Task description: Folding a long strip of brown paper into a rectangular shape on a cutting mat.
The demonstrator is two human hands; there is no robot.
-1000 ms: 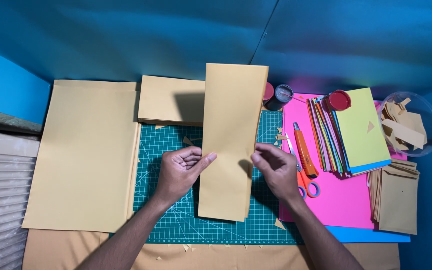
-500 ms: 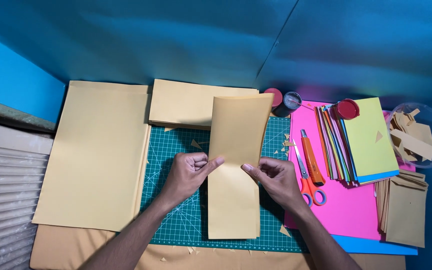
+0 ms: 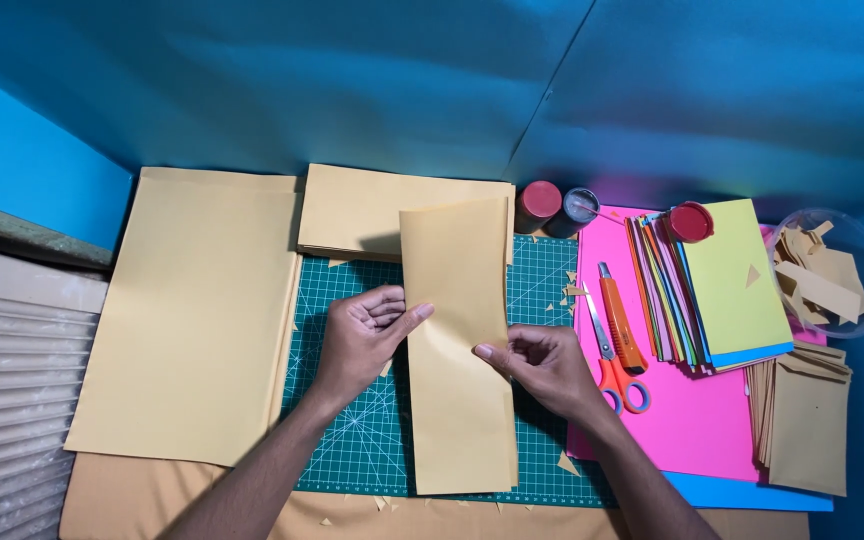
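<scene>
A long tan paper strip (image 3: pixel 457 400) lies lengthwise on the green cutting mat (image 3: pixel 352 440), its upper half lifted and folding toward me. My left hand (image 3: pixel 367 340) pinches the strip's left edge at the fold. On the right edge my right hand (image 3: pixel 542 365) grips the same strip with its fingertips.
A large tan sheet (image 3: pixel 192 310) lies left of the mat and a tan stack (image 3: pixel 362 210) behind it. Right: orange utility knife (image 3: pixel 620 315), scissors (image 3: pixel 612 370), coloured paper stack (image 3: pixel 722 280) on pink sheet (image 3: pixel 692 420), glue jars (image 3: pixel 537 205), bowl of scraps (image 3: pixel 832 270), tan envelopes (image 3: pixel 807 420).
The strip's upper end has come down and toward me, so the sheet now looks shorter. Both hands stayed on its edges and shifted slightly lower.
</scene>
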